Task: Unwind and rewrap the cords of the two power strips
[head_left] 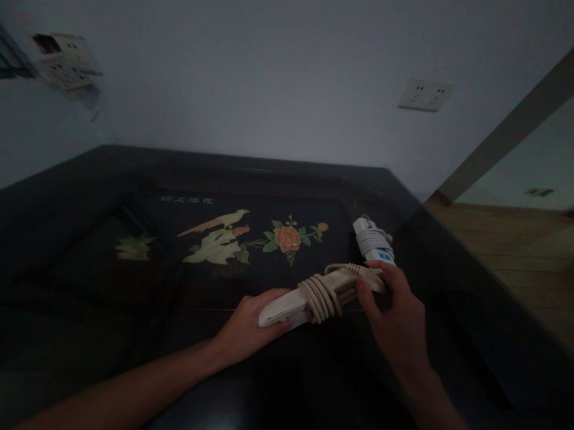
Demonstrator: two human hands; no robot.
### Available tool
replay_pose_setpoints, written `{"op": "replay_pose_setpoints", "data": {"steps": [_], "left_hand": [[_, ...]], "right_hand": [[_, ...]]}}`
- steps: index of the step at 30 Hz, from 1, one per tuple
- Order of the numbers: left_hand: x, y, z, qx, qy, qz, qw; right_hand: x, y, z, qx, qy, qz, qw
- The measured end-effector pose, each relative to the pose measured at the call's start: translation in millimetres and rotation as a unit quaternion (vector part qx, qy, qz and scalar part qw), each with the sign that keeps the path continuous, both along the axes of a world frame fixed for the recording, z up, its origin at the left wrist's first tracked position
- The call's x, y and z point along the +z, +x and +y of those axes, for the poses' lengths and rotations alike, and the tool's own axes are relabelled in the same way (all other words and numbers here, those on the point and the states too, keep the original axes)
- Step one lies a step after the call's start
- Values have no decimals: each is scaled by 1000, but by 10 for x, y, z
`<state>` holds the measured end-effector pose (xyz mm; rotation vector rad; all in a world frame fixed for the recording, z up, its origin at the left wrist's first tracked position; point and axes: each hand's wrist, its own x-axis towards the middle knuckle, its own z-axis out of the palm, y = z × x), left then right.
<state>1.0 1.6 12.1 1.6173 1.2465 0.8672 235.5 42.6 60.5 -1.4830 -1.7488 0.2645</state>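
Note:
A cream power strip point(307, 295) with its cord point(322, 297) wound round its middle lies low over the dark table point(76, 244). My left hand point(248, 327) grips its near end from below, fingers closed round it. My right hand point(397, 315) holds the far end, fingertips pinching where the cord leaves the strip. Just behind my right hand lies a second white power strip point(372, 243), also wrapped in its own cord, with a blue label.
The table top bears an inlaid picture of a bird point(214, 234) and flowers point(288, 237). Wall sockets sit on the wall at upper right point(425, 94) and upper left point(65, 63). Wooden floor point(518, 250) lies beyond the table's right edge.

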Motion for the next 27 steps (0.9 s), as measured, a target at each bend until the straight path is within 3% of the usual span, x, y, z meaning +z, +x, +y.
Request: {"op": "replay_pose_setpoints", "data": {"steps": [4,10,18,23,27], "left_hand": [[-23,-17,-11,-28,5,-11,1000],[13,-19,-11,-32,22,3,999],[15,-68,-61,-98,56,-25,993],[74,-80,-66,-46,42,-68,996],[281,-85,-61,32,11,-108,994]], "right_hand": [[39,58,60,0,-24,64,998],[34,242,222,78,-154,148,974],[80,329,230,153,-365,249,884],[-12,155,111,204,-429,224,851],[-69,-69,-21,227,-444,210,841]]}}
